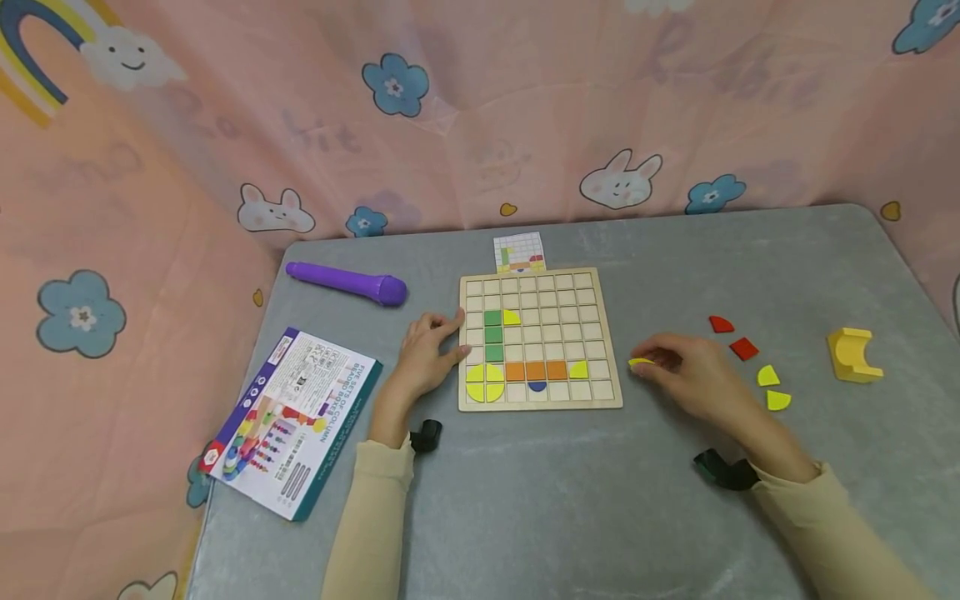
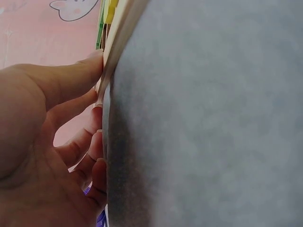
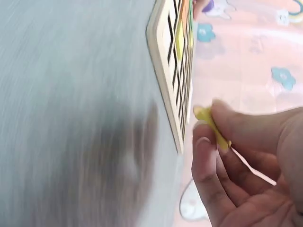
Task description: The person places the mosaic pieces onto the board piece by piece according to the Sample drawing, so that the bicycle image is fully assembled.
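Observation:
A wooden grid board [image 1: 540, 398] lies flat on the grey table, with yellow, green, orange and blue pieces set in its squares. My left hand [image 1: 425, 354] rests at the board's left side, thumb and fingertips touching its edge; the left wrist view shows the thumb [image 2: 75, 80] against the wooden rim. To the right of the board, my right hand [image 1: 686, 375] pinches a yellow piece [image 3: 213, 126] between thumb and fingers, just above the table. Its exact outline is partly hidden by the fingers. Loose nearby are two yellow quarter-circles [image 1: 778, 402], a red quarter-circle [image 1: 722, 324] and a red square [image 1: 744, 348].
A small printed pattern card [image 1: 519, 252] lies behind the board. On the left are a purple toy microphone [image 1: 347, 283] and a boxed set [image 1: 292, 425]. A yellow arched block [image 1: 853, 356] stands far right. A patterned pink cloth [image 1: 480, 108] hangs behind the table.

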Tool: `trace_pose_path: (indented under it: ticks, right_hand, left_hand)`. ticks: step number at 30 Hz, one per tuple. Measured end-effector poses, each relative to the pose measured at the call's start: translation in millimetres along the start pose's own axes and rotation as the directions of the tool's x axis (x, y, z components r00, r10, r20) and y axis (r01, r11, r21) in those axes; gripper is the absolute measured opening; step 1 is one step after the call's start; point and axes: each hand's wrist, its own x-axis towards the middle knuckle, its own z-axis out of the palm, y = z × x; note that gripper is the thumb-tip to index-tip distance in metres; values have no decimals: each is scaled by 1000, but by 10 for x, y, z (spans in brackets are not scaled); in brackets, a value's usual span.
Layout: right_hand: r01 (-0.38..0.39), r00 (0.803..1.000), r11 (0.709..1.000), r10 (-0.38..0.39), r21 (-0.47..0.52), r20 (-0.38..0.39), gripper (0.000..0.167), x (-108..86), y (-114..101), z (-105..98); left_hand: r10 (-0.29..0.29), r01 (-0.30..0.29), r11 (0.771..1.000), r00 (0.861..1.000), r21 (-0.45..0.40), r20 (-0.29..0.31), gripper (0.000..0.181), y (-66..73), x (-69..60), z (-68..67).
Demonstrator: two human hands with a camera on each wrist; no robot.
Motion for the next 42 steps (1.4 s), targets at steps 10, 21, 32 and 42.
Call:
trace_pose_path:
  ticks: [10,21,32,42]
  right_hand:
    - [-8,1000,998,8,59,1,13,112,-162,225]
    - [-29,1000,996,28,85,10,11,192,-200,361]
    - [-44,997,996,38,80,71,11,226,-176,404]
    - [-41,998,994,37,102,45,10,186,-103,367]
  left_hand:
    - [3,-3,1000,1000,-2,2,63,-1,1,-6]
    - [-1,1,1000,1000,-8,3,63,2,10,-11]
    - [-3,3,1000,1000,-6,1,63,-4,12,-6]
    - [-8,8,1000,1000,-12,0,63,-6,4,2]
